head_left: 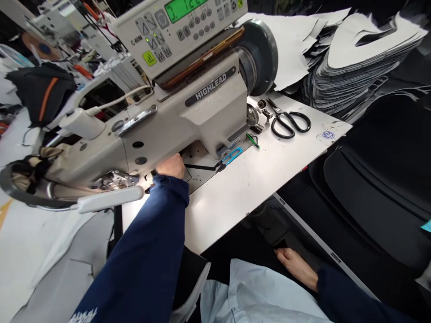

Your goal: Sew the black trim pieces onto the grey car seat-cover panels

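In the head view, the left hand (171,166) is placed under the arm of the sewing machine (215,107), its fingers hidden behind the machine head. A narrow black strip (202,167) is seen lying across the machine bed, from beside that hand to the blue-handled snips (232,156). The right hand (298,268) is held low, below the level of the white tabletop (229,202), its fingers curled at the edge of some dark material (280,244); whether anything is gripped by either hand cannot be told. Black-handled scissors (283,126) are laid on the tabletop to the right of the machine, and a green pen (253,141) is set between them and the snips. Behind, cut pieces (363,63) are stacked. Pale blue cloth (256,287) is spread over the lap.
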A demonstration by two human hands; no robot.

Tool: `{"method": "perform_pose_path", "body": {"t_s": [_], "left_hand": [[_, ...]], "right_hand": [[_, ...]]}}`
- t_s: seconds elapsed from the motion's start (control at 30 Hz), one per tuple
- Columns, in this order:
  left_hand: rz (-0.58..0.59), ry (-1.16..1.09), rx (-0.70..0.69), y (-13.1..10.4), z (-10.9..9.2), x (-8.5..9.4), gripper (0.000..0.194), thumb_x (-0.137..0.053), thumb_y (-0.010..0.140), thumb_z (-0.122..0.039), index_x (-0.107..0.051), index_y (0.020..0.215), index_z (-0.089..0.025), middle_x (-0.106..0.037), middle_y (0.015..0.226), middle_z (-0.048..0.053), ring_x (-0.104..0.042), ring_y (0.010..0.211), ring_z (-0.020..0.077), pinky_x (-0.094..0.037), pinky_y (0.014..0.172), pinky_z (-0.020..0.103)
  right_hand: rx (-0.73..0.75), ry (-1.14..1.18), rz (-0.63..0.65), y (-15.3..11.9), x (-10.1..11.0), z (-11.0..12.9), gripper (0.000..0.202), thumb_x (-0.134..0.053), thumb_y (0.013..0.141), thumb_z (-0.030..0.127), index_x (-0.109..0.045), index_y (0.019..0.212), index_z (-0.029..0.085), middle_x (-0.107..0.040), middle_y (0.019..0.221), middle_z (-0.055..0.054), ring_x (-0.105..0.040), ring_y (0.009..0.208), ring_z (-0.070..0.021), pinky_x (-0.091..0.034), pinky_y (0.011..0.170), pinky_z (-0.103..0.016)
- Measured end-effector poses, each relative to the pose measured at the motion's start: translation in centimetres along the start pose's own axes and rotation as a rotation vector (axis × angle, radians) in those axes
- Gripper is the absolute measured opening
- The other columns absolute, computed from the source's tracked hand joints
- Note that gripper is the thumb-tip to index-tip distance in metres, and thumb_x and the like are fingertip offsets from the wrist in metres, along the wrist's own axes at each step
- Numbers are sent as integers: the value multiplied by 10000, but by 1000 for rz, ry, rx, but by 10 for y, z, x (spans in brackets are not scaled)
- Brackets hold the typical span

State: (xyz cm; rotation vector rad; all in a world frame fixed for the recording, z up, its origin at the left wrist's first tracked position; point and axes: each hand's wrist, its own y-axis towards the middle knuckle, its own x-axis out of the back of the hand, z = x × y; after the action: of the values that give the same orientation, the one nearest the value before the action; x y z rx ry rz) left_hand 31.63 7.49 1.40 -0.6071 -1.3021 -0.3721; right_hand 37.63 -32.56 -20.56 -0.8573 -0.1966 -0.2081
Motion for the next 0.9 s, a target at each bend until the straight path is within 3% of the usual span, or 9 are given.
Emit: {"method": "perform_pose_path", "body": {"t_s": [0.13, 0.23, 0.37, 0.43, 0.53, 0.6, 0.67, 0.77, 0.9], "left_hand": [[25, 157, 190, -10, -10, -1, 332, -332, 827, -123, -610, 969, -9, -650, 923, 243, -636, 919, 339, -427, 701, 405], [-19, 214, 141, -22, -16, -6, 358, -298, 852, -126, -608, 994, -18, -654, 923, 234, -639, 904, 333, -430, 706, 397], [97, 214, 47, -50, -28, -11, 404, -293, 881, -204, -651, 978, -44, -655, 932, 228, -637, 875, 330, -443, 692, 400], [161, 197, 18, -62, -34, -9, 432, -301, 899, -284, -674, 970, -78, -652, 968, 220, -630, 900, 323, -453, 716, 399], [218, 180, 22, -72, -39, 1, 535, -294, 911, -458, -674, 1010, -94, -645, 992, 218, -620, 932, 327, -470, 742, 395], [287, 161, 18, -73, -37, 7, 605, -305, 887, -565, -668, 1022, -101, -644, 991, 210, -616, 939, 339, -482, 746, 402], [327, 145, -5, -73, -32, 10, 580, -327, 878, -576, -658, 1035, -125, -643, 997, 191, -615, 951, 343, -489, 754, 411], [299, 114, -24, -72, -24, 5, 436, -359, 892, -448, -634, 1065, -156, -644, 997, 176, -615, 968, 339, -490, 768, 420], [280, 28, 2, -71, -20, -3, 389, -355, 886, -385, -631, 1040, -159, -646, 985, 176, -621, 952, 336, -488, 762, 420]], "right_hand": [[199, -212, 97, -16, 17, 49, 371, -318, 841, 410, -272, 543, 194, -281, 525, 20, -272, 515, -113, -209, 554, -293], [524, -230, 211, -37, 38, 111, 432, -319, 922, 398, -247, 553, 186, -274, 509, 32, -264, 480, -95, -221, 519, -270], [1101, -392, -23, -46, 62, 194, 327, -309, 977, 288, -471, 718, 172, -488, 688, -18, -407, 573, -112, -314, 539, -243], [1250, -570, -235, -31, 72, 228, 258, -320, 967, 210, -560, 900, 144, -562, 866, -88, -498, 735, -160, -392, 630, -262], [1218, -876, -500, 9, 83, 264, 333, -394, 871, 55, -548, 1157, 129, -500, 1220, -168, -481, 1041, -263, -419, 809, -368], [1140, -1029, -551, 34, 89, 279, 418, -408, 837, 9, -529, 1222, 116, -453, 1300, -177, -446, 1111, -293, -380, 905, -428], [1070, -1142, -536, 50, 95, 284, 382, -402, 844, 9, -565, 1182, 82, -517, 1200, -183, -470, 1053, -301, -363, 919, -449], [1012, -1240, -532, 54, 105, 280, 302, -390, 845, 9, -632, 1022, 41, -564, 965, -177, -489, 904, -293, -387, 824, -425], [1025, -1205, -610, 45, 108, 274, 267, -390, 849, 15, -640, 940, 33, -550, 956, -181, -472, 901, -297, -383, 820, -431]]}}
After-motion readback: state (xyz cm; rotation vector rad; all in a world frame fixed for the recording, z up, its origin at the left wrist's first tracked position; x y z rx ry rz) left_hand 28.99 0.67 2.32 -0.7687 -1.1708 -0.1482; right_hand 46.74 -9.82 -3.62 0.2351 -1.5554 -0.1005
